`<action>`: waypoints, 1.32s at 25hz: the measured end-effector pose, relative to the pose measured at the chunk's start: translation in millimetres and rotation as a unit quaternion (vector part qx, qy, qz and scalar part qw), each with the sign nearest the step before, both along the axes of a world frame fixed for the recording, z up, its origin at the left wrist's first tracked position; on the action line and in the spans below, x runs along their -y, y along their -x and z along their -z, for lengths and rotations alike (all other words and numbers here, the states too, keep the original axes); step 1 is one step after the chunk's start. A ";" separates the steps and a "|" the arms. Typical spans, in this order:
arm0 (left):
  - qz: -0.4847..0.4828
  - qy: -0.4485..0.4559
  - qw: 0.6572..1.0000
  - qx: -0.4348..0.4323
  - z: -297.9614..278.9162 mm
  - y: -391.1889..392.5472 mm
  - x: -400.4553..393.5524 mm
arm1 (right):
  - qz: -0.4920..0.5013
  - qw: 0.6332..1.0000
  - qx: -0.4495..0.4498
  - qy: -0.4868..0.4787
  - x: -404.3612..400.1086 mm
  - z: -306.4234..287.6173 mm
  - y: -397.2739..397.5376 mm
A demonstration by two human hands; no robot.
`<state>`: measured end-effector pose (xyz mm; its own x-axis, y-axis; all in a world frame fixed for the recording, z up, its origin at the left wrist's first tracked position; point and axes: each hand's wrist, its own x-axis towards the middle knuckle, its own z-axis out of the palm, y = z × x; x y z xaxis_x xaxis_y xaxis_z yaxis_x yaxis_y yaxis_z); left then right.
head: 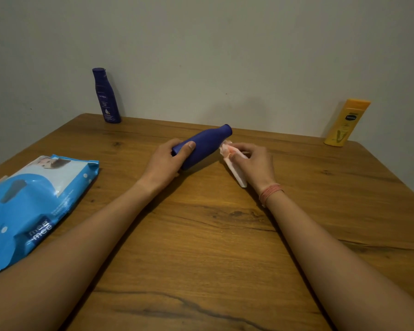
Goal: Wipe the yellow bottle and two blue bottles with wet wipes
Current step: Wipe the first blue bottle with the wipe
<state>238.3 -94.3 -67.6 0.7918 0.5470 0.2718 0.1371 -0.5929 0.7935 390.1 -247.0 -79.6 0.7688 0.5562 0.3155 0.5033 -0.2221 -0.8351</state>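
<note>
Left hand (164, 161) grips a matte blue bottle (204, 144) tilted over the wood-grain table (201, 235); right hand (253, 163) pinches a crumpled wipe (232, 163) beside it. Nivea bottle (105, 96) and yellow bottle (345, 123) stand by the wall; glossy "mee mee" pack (34, 206) lies left

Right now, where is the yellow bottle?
The yellow bottle stands upright at the table's far right corner, against the wall, beyond the right hand.

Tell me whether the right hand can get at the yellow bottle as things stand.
Probably yes. The yellow bottle stands upright at the table's far right edge with bare wood between it and the right hand, but that hand holds a wet wipe.
</note>
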 end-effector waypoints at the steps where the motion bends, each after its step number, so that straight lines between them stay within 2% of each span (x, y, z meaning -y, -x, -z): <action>1: 0.013 0.007 1.000 0.002 -1.4 0.4 1.8 | -0.009 0.994 -0.094 -0.061 0.6 -1.9 -0.9; 3: 0.049 0.043 0.998 0.012 -3.1 0.3 5.9 | -0.048 0.949 -0.255 -0.179 0.8 -4.5 -1.9; 5: 0.092 0.107 0.990 0.020 -3.3 -0.5 9.2 | -0.102 0.884 -0.362 -0.277 -0.8 -5.2 -1.9; 8: 0.154 0.228 0.961 0.017 -2.5 -2.2 11.8 | -0.160 0.809 -0.436 -0.361 -1.3 -7.2 -2.5; 10: 0.197 0.284 0.938 0.006 -2.8 -3.0 13.5 | -0.177 0.787 -0.447 -0.387 0.0 -8.6 -4.8; 11: 0.207 0.302 0.930 0.005 -3.0 -3.2 14.6 | -0.173 0.787 -0.442 -0.393 0.1 -9.1 -5.1; 13: 0.202 0.336 0.920 0.013 -3.1 -3.4 17.0 | -0.144 0.812 -0.407 -0.393 -2.1 -9.1 -1.0; 17: 0.173 0.388 0.903 0.060 -3.9 -2.0 18.5 | -0.053 0.919 -0.230 -0.315 -8.3 -7.1 15.5; 20: 0.171 0.408 0.893 0.082 -5.0 -1.4 19.7 | -0.041 0.956 -0.132 -0.260 -13.0 -3.8 25.8; 22: 0.189 0.423 0.882 0.086 -4.9 -1.5 22.1 | -0.002 0.959 -0.119 -0.255 -15.6 -3.3 30.5; 25: 0.210 0.430 0.875 0.075 -3.2 -3.1 24.5 | 0.060 0.945 -0.110 -0.301 -10.7 -8.7 30.8; 27: 0.204 0.415 0.884 0.073 -1.6 -5.3 25.6 | 0.047 0.951 -0.011 -0.306 -5.9 -12.7 31.4; 30: 0.214 0.405 0.885 0.080 1.1 -7.0 24.9 | -0.029 0.962 0.191 -0.194 -9.2 -11.3 44.9; 31: 0.213 0.434 0.871 0.089 1.8 -6.6 24.3 | -0.053 0.959 0.236 -0.148 -11.7 -10.0 50.2; 33: 0.205 0.524 0.819 0.115 1.3 -4.8 21.2 | -0.113 0.944 0.299 -0.083 -14.9 -8.4 56.6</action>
